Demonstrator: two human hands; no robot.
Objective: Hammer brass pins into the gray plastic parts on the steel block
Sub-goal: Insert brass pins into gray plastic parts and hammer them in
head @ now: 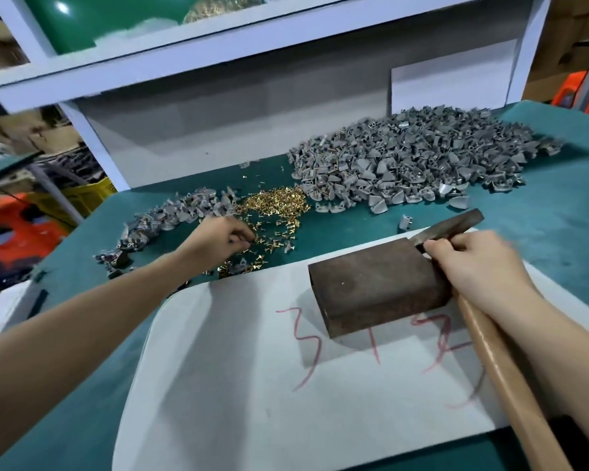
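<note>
Rusty brown rectangular steel block sits centre-right on a white sheet. Right hand grips the hammer at its smooth wooden handle. Left hand has its fingertips bunched among shiny brass pins; I cannot tell whether it is pinching one. Gray plastic parts are heaped upper right.

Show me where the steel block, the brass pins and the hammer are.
steel block [371,277]: head view, middle of its rusty top face.
brass pins [272,203]: head view, centre of the gold heap.
hammer [490,355]: head view, on its wooden handle.
</note>
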